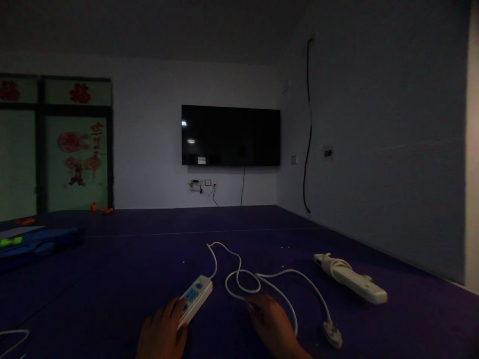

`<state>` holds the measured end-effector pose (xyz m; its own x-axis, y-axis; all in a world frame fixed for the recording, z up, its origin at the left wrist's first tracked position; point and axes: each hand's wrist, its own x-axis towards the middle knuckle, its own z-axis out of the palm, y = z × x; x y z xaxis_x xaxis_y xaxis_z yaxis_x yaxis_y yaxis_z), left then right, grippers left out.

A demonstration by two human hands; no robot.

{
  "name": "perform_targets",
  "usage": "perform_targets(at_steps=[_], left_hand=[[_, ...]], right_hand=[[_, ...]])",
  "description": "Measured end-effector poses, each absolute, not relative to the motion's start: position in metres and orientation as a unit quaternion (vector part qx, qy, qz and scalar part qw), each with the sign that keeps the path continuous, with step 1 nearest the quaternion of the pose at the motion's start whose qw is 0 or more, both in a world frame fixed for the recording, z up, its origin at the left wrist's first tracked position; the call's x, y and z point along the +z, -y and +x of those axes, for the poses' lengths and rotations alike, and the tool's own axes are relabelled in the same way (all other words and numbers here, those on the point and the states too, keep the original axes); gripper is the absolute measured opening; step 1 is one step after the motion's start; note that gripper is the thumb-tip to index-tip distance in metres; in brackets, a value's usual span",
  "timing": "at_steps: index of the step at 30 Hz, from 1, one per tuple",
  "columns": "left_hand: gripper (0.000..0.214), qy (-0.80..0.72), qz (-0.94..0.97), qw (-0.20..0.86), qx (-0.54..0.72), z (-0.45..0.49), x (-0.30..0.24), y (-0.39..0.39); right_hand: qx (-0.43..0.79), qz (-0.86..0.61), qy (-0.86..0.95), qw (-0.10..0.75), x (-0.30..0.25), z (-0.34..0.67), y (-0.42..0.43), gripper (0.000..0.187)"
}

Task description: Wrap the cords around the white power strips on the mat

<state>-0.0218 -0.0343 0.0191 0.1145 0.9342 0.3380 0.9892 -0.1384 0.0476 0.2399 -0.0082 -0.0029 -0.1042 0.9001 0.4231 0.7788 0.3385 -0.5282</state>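
Note:
A white power strip (195, 298) with blue sockets lies on the dark purple floor mat (112, 279). My left hand (163, 330) rests on its near end, fingers curled over it. Its white cord (262, 279) loops across the mat to a white plug (333, 334) at the right. My right hand (270, 321) lies on the cord near the loop, fingers closed on it. A second white power strip (352, 277), its cord wound round one end, lies further right, apart from both hands.
A dark wall-mounted TV (231, 135) hangs ahead above a wall socket (202, 184). The right wall (392, 149) carries a hanging black cable (308, 129). Glass doors (56, 149) with red decorations stand left. A blue object (37, 242) lies on the mat at left; another white cord (13, 339) is at bottom left.

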Motion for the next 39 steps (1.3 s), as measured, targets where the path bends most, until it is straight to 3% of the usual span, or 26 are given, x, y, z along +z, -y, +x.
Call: perform_targets(at_steps=[8,14,17,21,22,26,31,39], left_hand=[[0.042,0.598,-0.743,0.250,-0.165,-0.031,0.010,0.031],[0.039,0.381,-0.799,0.377,-0.273,-0.027,0.006,0.024],[0.031,0.372,-0.823,0.302,-0.305,0.005,0.024,0.023],[0.027,0.503,-0.830,0.052,-0.235,0.067,0.065,0.008],[0.024,0.511,-0.830,0.031,-0.221,0.082,0.073,0.000],[0.014,0.529,-0.835,-0.040,-0.148,0.124,0.081,-0.035],[0.022,0.530,-0.842,-0.090,-0.055,0.142,0.063,-0.058],[0.031,0.532,-0.835,-0.115,-0.080,0.149,0.055,-0.059]], right_hand=[[0.084,-0.530,0.769,0.347,0.003,0.238,0.013,0.038],[0.060,-0.525,0.784,0.327,-0.001,0.234,0.014,0.034],[0.031,-0.516,0.793,0.323,-0.005,0.231,0.013,0.032],[-0.006,-0.507,0.808,0.300,-0.008,0.229,0.013,0.027],[-0.013,-0.505,0.812,0.293,-0.009,0.229,0.013,0.026],[-0.029,-0.473,0.839,0.267,-0.010,0.228,0.012,0.022],[-0.033,-0.422,0.869,0.255,-0.008,0.226,0.013,0.022],[-0.059,-0.387,0.894,0.218,-0.007,0.221,0.010,0.027]])
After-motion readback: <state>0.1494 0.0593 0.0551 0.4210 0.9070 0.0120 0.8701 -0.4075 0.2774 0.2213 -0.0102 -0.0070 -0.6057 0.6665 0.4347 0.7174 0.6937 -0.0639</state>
